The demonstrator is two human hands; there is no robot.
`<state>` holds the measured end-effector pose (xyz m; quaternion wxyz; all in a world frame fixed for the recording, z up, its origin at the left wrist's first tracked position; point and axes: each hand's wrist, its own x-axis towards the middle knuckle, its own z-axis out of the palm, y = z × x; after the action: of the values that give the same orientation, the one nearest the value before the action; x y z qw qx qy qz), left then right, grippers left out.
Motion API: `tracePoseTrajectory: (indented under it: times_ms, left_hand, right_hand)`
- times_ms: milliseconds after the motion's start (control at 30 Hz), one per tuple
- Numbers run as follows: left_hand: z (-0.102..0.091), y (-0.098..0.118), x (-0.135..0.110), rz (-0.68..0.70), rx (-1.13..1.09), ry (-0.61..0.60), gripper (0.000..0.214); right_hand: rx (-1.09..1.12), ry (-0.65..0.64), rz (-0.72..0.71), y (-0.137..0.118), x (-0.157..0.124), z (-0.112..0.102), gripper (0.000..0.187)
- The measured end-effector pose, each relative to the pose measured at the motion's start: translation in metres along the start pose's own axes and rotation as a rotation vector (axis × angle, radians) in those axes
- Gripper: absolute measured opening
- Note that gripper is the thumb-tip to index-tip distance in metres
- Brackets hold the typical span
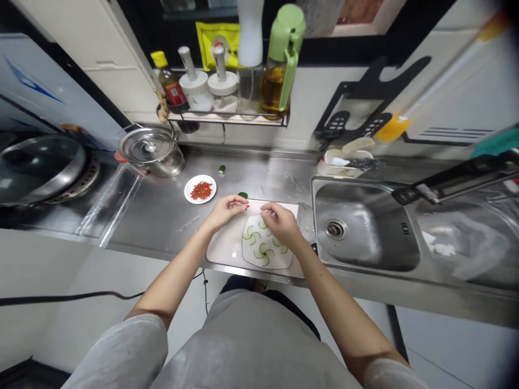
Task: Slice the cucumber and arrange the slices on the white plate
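Pale green slices with dark green edges [264, 255], arranged in curved pinwheels, are borne on a squarish plate [279, 263], situated beneath and to the near side of the right grip [280, 220], by which part of it is hidden. A small red piece [247, 207] is pinched at the fingertips of the left grip [226, 210], which is held beyond the plate's left side. The right grip is curled, with thumb and fingers drawn together; whether anything is grasped in it cannot be told. The fingertips of the two grips are turned toward each other and separated by a gap. The plate is carried by a pale cutting board [225, 251], set on the steel counter [162, 210]. A green piece [243, 195] is seen just beyond the left grip's fingertips, and a green stub [221, 169] farther beyond. To the left of the left grip and beyond it, chopped red bits [201, 190] are contained in a white dish [187, 192]; farther left, a lidded steel pot [164, 162] is placed. To the right of the right grip, a steel sink [389, 227] is set into the counter. Well beyond both grips, a green-topped bottle [272, 89] is supported by a shelf [243, 118]
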<state>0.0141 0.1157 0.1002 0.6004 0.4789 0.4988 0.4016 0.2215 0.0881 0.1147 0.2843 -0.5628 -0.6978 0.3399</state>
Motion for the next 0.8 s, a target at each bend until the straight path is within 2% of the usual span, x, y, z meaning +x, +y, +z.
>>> tracePoseTrajectory:
  times_ms: [100,200,433,667,800]
  left_hand:
    - [0.01,0.001,-0.005,0.057,0.059,-0.088,0.029]
    - [0.012,-0.004,-0.007,0.086,0.116,-0.13,0.028]
    - [0.01,-0.014,-0.01,0.06,0.227,-0.254,0.026]
    - [0.019,-0.012,-0.01,0.083,0.282,-0.225,0.024]
    - [0.014,-0.016,-0.008,0.093,0.306,-0.099,0.031]
  right_hand:
    - [0.006,-0.031,-0.071,-0.002,0.008,0.005,0.021]
    - [0.003,-0.087,-0.112,0.004,0.004,0.01,0.016]
    - [-0.057,-0.18,-0.136,0.015,-0.003,0.017,0.015]
    - [-0.088,-0.183,-0.127,0.019,0.001,0.017,0.013]
    - [-0.04,-0.086,-0.104,0.026,0.007,0.0,0.017]
